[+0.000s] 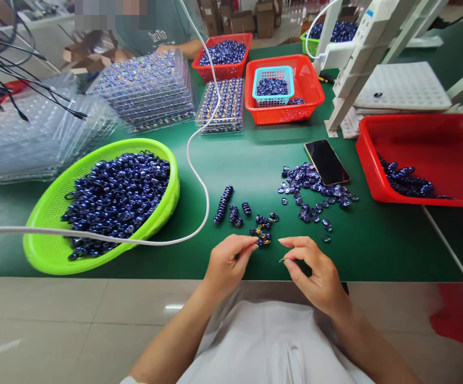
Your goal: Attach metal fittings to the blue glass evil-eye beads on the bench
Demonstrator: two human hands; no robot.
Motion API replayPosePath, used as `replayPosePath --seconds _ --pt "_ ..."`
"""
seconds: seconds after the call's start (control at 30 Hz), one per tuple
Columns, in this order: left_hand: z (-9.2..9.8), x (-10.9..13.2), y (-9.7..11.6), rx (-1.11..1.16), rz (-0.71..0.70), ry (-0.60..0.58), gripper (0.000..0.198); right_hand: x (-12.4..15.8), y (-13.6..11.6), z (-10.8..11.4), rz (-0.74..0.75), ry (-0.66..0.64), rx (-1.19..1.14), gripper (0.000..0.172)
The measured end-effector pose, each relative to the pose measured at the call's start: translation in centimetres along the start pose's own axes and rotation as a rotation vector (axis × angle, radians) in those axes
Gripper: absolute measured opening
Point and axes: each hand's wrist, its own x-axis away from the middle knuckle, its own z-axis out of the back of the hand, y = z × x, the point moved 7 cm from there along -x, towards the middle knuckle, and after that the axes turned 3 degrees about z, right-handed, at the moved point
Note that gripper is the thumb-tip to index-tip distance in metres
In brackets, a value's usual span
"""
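Near the table's front edge, my left hand (230, 260) has thumb and forefinger pinched together at the edge of a small cluster of shiny dark-blue parts with yellow bits (264, 234). Whatever sits between those fingertips is too small to make out. To its right, my right hand (313, 269) pinches a tiny thin piece (283, 260) between thumb and finger, its kind unclear. Just beyond the hands lie a stacked row of dark-blue rings (224, 204) and two shorter stacks. Loose dark-blue round caps (307, 181) are scattered to the right.
A green basket (171, 200) of dark-blue parts stands left, crossed by a white cable (199, 186). A phone (327, 161) lies beside the caps. Red bins (427, 125) stand right and behind. Stacked clear trays (147, 101) are at the back left, near another person (167, 32).
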Motion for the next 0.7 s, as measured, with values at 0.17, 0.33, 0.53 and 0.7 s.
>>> replayPosePath --seconds 0.17,0.33,0.53,0.7 --pt "-2.5 -0.3 0.9 0.280 0.220 -0.061 0.010 -0.4 -1.6 -1.0 0.191 -0.038 0.077 0.025" --pt "-4.0 -0.3 0.0 0.482 0.406 -0.039 0.016 0.0 -1.5 -1.0 0.193 -0.016 0.116 0.027" --pt "-4.6 -0.2 0.3 0.541 0.308 -0.093 0.025 0.2 -1.2 -0.2 0.101 0.042 0.024 0.019" --pt "-4.7 -0.2 0.5 0.523 0.284 -0.164 0.023 0.5 -0.1 -0.1 -0.062 0.007 -0.146 0.012"
